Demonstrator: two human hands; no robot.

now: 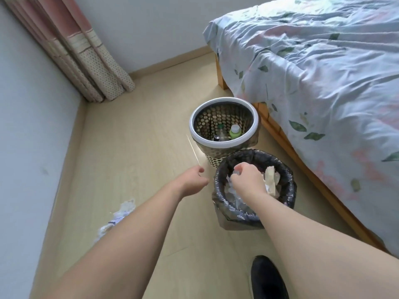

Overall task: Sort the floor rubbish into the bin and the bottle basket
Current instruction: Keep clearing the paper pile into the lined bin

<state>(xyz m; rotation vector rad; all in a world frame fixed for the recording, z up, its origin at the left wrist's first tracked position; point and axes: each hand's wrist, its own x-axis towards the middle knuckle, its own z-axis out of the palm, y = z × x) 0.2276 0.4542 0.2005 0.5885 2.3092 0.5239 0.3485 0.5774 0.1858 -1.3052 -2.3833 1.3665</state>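
The bin (288,180), lined with a black bag, stands on the floor and holds clear plastic and a crumpled beige paper (271,179). My right hand (248,178) hovers over its mouth with the fingers bent down; what they hold is hidden. My left hand (194,180) hangs just left of the bin, loosely curled and holding nothing. Behind the bin is the bottle basket (224,102), perforated with a white rim. Inside it are a light green bottle (235,131) and a clear bottle (221,134). Crumpled white rubbish (121,214) lies on the floor by my left forearm.
A thin pale stick (194,151) lies on the floor left of the basket. A bed (323,83) with a floral cover fills the right side, close to both containers. A curtain (90,61) hangs in the far corner. My dark shoe (267,277) is at the bottom.
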